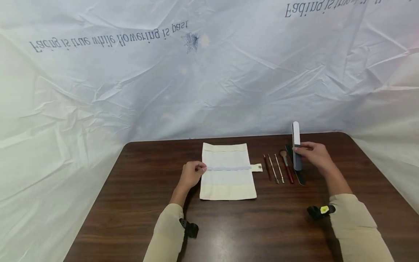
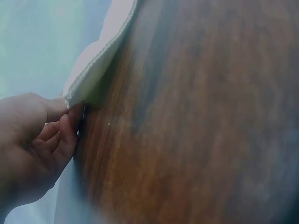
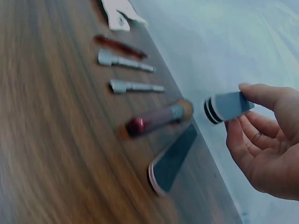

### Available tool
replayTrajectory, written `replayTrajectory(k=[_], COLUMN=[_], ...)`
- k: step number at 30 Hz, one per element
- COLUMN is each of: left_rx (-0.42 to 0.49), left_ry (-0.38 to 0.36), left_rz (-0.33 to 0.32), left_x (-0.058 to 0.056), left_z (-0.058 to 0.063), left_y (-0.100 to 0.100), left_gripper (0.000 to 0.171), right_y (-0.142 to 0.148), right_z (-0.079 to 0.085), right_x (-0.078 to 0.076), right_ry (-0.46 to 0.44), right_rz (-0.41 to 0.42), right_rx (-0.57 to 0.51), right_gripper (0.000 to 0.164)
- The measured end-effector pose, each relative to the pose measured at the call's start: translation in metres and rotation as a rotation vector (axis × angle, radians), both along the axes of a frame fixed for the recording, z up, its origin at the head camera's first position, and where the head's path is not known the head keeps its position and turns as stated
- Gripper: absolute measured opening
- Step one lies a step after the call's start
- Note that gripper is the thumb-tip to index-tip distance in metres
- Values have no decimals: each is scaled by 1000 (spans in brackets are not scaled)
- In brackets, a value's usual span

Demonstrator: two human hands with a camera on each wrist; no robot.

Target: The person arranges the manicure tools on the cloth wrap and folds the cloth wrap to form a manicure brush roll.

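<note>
A white cloth pouch (image 1: pixel 227 178) lies spread on the table, a snap tab (image 1: pixel 256 167) on its right side. My left hand (image 1: pixel 191 174) pinches the pouch's left edge; in the left wrist view that stitched edge (image 2: pixel 96 58) is lifted off the wood. My right hand (image 1: pixel 314 155) holds a thick grey-and-white nail buffer (image 1: pixel 296 145) between thumb and fingers, raised above the table. Beneath it rests a flat black nail file (image 1: pixel 300 178). Beside the file lies a makeup brush (image 1: pixel 287 168) with a dark red handle.
Left of the brush lie two slim metal tools (image 1: pixel 279 168) and a thin dark red stick-like tool (image 1: pixel 267 167), side by side. The brown wooden table (image 1: pixel 226 225) ends at a pale printed sheet (image 1: pixel 209 91) hanging behind it.
</note>
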State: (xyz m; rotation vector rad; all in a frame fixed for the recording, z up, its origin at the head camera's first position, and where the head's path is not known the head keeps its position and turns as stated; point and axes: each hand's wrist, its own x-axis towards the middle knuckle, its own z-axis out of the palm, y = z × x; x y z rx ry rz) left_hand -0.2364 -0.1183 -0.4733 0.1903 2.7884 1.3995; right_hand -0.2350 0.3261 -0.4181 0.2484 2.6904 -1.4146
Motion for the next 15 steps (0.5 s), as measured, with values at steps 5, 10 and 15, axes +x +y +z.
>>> replayTrajectory(k=[5,10,15], left_rx=[3,7,10], left_ry=[0,8,4], left_rz=[5,7,13], left_x=[-1,-1,0], left_z=[-1,-1,-1], left_y=[1,0,0], left_gripper=[12,12,12], right_y=[-16,-39,-67], right_z=[2,2,3], right_x=[-8,-15,-24], right_ry=[3,17,7], right_rz=[50,84,84], right_rx=[-110,-244,-296], right_gripper=[73,63,58])
